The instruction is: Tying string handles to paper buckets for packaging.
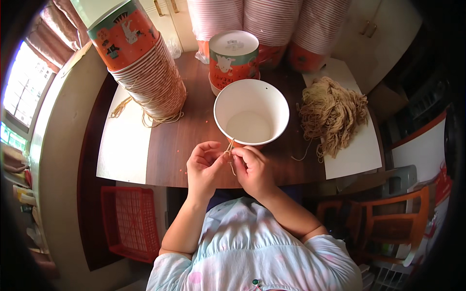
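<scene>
An open paper bucket (274,109), white inside, stands on the table right in front of me. At its near rim I hold a thin tan cord (231,143), which runs up to the rim and has a short end hanging below my fingers. My left hand (206,162) pinches the cord between thumb and forefinger, the other fingers curled loosely. From the other side my right hand (252,167) pinches it too, its fingertips close to the left thumb. Whether the cord is knotted there, I cannot make out.
A tall stack of orange-and-green buckets (145,72) with cords leans at the left. Behind my bucket sits an upside-down bucket (233,60), then wrapped bucket stacks (269,24). A tan cord heap (332,114) lies right. Below the table are a red crate (130,220) and wooden chair (395,218).
</scene>
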